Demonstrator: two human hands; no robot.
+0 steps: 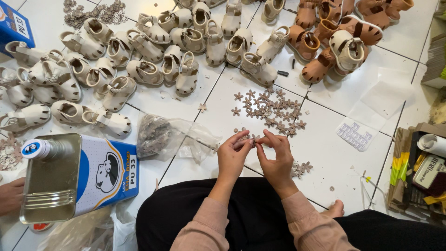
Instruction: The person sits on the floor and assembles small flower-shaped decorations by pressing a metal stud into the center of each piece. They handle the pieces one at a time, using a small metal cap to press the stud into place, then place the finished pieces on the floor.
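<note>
My left hand [232,155] and my right hand [277,158] meet over the white tiled floor [320,153], in front of my crossed legs. Their fingertips pinch a small brown flower-shaped piece [246,139] between them. Just beyond the hands lies a spread of similar brown flower pieces [269,109]. A few more flower pieces [301,168] lie right of my right hand. Both wrists wear pink sleeves.
Many small white sandals [139,51] cover the floor at the back left, tan ones [325,37] at the back right. A blue-and-white metal glue can [74,174] stands at left, another person's hand [10,195] beside it. A clear plastic bag [160,135] lies near it. Boxes [418,172] crowd the right edge.
</note>
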